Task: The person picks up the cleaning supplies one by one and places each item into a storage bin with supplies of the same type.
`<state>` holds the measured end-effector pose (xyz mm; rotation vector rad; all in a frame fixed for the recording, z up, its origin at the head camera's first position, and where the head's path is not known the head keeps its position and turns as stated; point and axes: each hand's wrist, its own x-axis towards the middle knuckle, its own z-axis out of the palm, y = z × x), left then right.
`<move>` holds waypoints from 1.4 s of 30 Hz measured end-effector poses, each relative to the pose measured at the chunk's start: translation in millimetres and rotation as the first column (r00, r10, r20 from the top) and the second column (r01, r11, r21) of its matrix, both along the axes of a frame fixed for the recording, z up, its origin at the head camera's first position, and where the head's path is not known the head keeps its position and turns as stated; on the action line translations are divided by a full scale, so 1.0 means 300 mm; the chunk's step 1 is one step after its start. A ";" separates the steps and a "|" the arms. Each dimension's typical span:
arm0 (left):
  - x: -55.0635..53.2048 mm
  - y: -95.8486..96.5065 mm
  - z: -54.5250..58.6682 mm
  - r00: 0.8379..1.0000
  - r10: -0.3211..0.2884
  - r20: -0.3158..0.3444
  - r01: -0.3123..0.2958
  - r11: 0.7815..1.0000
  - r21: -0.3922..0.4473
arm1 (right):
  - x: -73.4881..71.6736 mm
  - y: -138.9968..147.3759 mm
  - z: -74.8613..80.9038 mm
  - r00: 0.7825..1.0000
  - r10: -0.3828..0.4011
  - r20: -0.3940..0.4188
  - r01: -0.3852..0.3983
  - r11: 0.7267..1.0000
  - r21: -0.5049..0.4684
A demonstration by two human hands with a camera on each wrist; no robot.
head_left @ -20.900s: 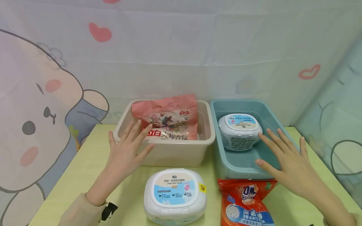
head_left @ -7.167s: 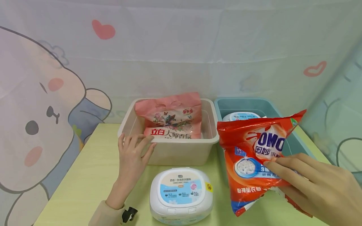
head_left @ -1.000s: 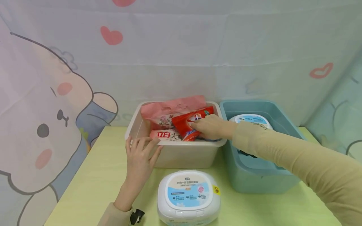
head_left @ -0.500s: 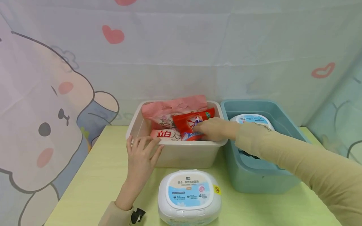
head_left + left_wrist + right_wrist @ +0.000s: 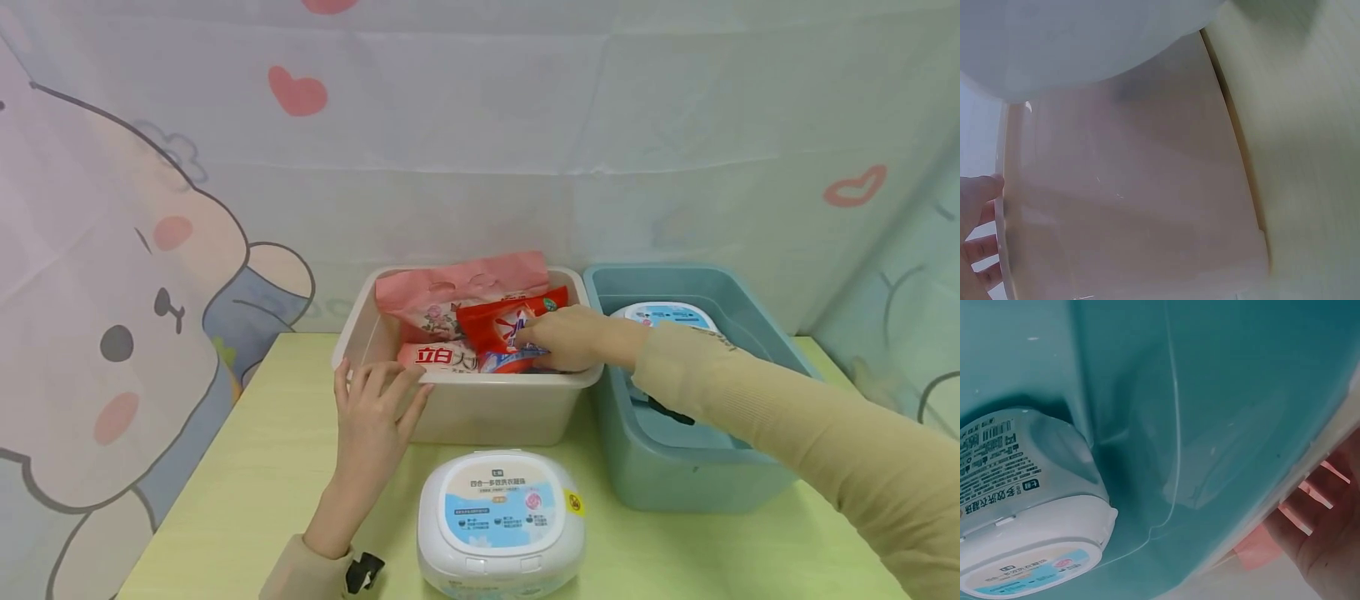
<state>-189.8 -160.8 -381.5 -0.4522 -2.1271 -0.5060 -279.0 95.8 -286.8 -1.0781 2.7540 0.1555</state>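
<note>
- While the left hand [image 5: 371, 425] grips the front rim of the white bin [image 5: 487, 408], fingers over the edge and thumb on the outer side, the right hand [image 5: 566, 337] is down in that bin, touching the red bag [image 5: 491, 325].
- Whether the right hand pinches the red bag or only presses it, I cannot tell; the right wrist view shows its fingers slightly apart.
- The red bag lies tilted in the right half of the white bin, partly covered by the right hand.
- Behind and beside it is the pink bag [image 5: 461, 279], whose top stands up at the back of the same bin.
- Just to the right is the blue bin [image 5: 690, 487], with a beige sleeve [image 5: 780, 408] crossing above it.
- Inside the blue bin sits a lidded box [image 5: 1029, 469].
- On the table [image 5: 240, 433], in front of the white bin, sits a white box [image 5: 502, 517].
- Beyond the bins hangs a cloth [image 5: 465, 100] printed with hearts and a cartoon animal.
</note>
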 end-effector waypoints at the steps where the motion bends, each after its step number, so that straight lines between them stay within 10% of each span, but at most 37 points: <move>1: 0.001 0.001 0.000 1.000 0.002 0.001 -0.002 1.000 -0.001 | 0.003 0.000 0.002 1.000 -0.001 0.000 0.001 1.000 0.002; 42: 0.000 0.004 0.000 1.000 -0.003 -0.023 0.004 1.000 0.009 | 0.191 0.066 0.102 0.987 -0.020 -0.162 -0.015 0.977 -0.214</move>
